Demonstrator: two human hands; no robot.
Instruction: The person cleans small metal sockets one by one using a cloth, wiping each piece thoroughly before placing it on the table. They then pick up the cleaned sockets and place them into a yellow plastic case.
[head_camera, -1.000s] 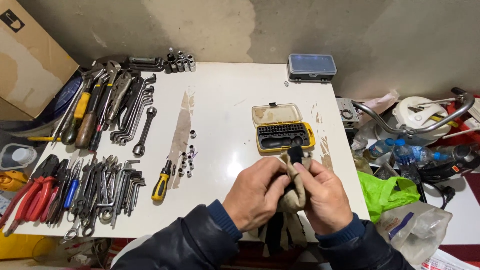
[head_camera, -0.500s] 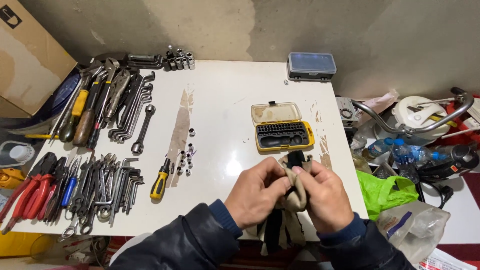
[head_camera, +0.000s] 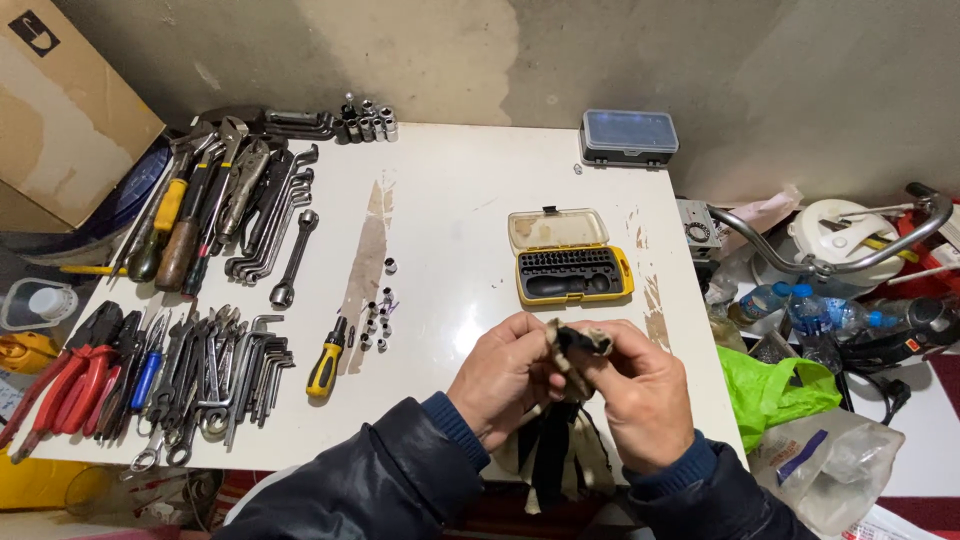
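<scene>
Left hand and right hand: both curled shut on a beige-and-black cloth, just below the yellow bit case. Small dark item between fingertips, indistinct.

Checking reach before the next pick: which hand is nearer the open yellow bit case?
Right. The right hand sits just below the open yellow bit case; the left hand is lower left of it, farther off. Both grip a cloth.

My left hand & right hand meet at centre, fingers curled inward, thumbs up top, both forearms angling in.
</scene>
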